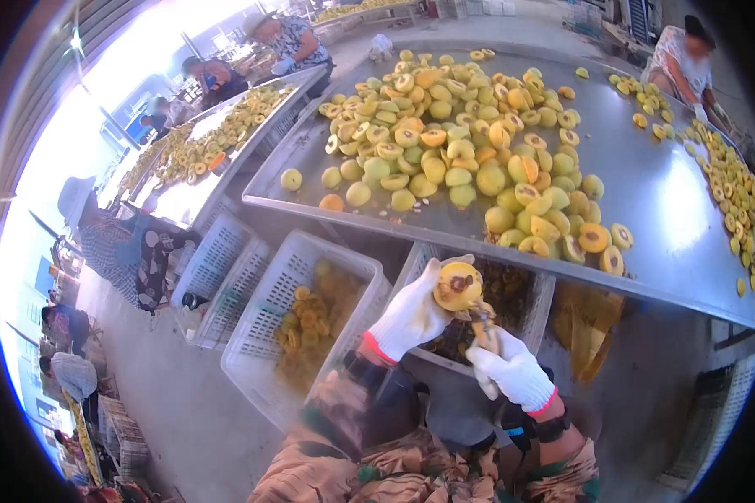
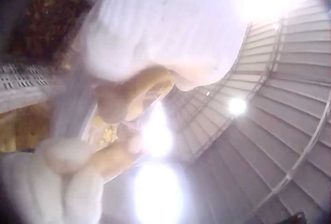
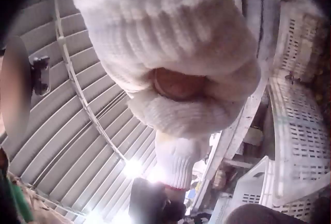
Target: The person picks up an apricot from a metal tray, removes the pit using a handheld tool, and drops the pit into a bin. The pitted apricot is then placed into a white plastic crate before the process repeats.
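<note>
My left hand (image 1: 415,314), in a white glove, holds a halved yellow fruit (image 1: 457,286) with its cut face and dark pit towards me. My right hand (image 1: 512,369), also gloved, grips a small tool (image 1: 482,323) whose tip sits just under the fruit. In the left wrist view the glove (image 2: 155,22) wraps the fruit (image 2: 132,97). In the right wrist view the glove (image 3: 176,53) curls round the tool's brown handle (image 3: 178,84). Both hands hover over a white crate (image 1: 524,289) holding dark pits.
A steel table (image 1: 671,226) carries a big heap of whole and halved yellow fruit (image 1: 457,142). A white crate (image 1: 268,335) on the left holds fruit halves. More crates stand further left. Other workers sit round this table and a second table (image 1: 210,142).
</note>
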